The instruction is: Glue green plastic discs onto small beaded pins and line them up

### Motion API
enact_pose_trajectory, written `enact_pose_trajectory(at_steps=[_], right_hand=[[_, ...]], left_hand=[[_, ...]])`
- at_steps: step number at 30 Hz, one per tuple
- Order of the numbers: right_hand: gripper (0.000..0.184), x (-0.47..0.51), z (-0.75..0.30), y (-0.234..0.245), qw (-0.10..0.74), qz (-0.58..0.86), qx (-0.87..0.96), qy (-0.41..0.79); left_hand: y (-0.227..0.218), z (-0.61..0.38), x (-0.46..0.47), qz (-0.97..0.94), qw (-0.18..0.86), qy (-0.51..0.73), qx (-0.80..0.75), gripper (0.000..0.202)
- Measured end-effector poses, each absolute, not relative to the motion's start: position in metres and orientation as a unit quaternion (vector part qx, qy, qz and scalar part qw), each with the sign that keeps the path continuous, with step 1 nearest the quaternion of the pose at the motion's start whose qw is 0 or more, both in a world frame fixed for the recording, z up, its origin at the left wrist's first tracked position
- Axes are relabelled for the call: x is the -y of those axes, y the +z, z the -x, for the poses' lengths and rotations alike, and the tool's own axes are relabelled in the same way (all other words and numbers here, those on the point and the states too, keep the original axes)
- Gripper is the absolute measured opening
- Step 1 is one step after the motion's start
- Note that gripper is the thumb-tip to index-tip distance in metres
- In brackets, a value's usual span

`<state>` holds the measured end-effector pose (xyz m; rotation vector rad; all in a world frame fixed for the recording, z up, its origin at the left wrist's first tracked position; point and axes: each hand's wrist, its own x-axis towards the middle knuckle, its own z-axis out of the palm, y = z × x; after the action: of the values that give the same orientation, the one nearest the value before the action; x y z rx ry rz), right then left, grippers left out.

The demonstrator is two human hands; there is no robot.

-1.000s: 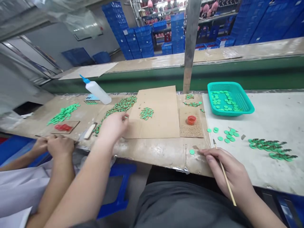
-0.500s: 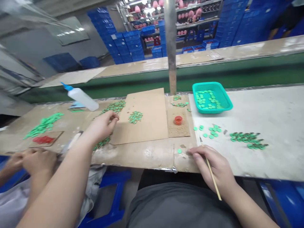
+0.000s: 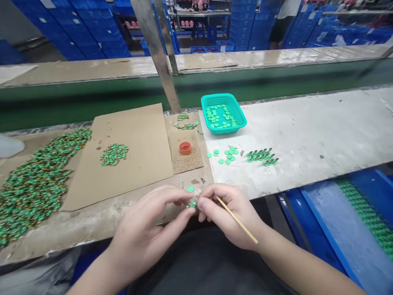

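So the biggest thing here is the long work surface (image 3: 92,225), with a white sheet (image 3: 307,135) covering the right side of it and a tan cardboard sheet (image 3: 144,135) lying flat toward the left. Left of the cardboard there's a big heap of tiny green-and-brown pieces (image 3: 37,184), honestly loads of them. The teal basket (image 3: 225,130) sits at the back on the white sheet with green discs inside, and a smaller cardboard piece (image 3: 193,162) lies just left of it. Both hands are close together near the front edge: the right hand (image 3: 236,213) has its fingers wrapped round a thin wooden-handled brush (image 3: 238,221), tip hidden, while the left hand (image 3: 141,225) is pinching a little green piece (image 3: 192,204) between thumb and finger, right by the right fingertips. Then there's a little pile (image 3: 114,155) on the tan cardboard, a group of discs with dark sprigs standing up (image 3: 260,155), a small red cup (image 3: 185,152), and finally one lone green disc (image 3: 190,189) just beyond the pinched piece.
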<state>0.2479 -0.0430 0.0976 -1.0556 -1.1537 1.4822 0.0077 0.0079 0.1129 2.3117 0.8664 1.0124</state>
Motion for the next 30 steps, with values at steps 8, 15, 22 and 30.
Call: enact_pose_trajectory(at_steps=[8,15,22,30], right_hand=[[0.034,0.064,-0.241,0.088,0.468,0.393,0.404,0.681],[0.066,0.042,-0.285,0.083,0.397,0.494,0.701,0.328],[0.03,0.023,-0.291,0.089,0.44,0.487,0.698,0.287],[0.029,0.012,-0.274,0.059,0.538,0.498,0.627,0.264]], left_hand=[[0.081,-0.022,0.035,-0.661,0.453,0.478,-0.36,0.007],[0.075,0.009,-0.024,-0.748,0.27,0.393,-0.462,0.013],[0.064,0.006,-0.059,-0.809,0.305,0.307,-0.398,0.02],[0.063,0.0,-0.054,-0.813,0.286,0.315,-0.397,0.015]])
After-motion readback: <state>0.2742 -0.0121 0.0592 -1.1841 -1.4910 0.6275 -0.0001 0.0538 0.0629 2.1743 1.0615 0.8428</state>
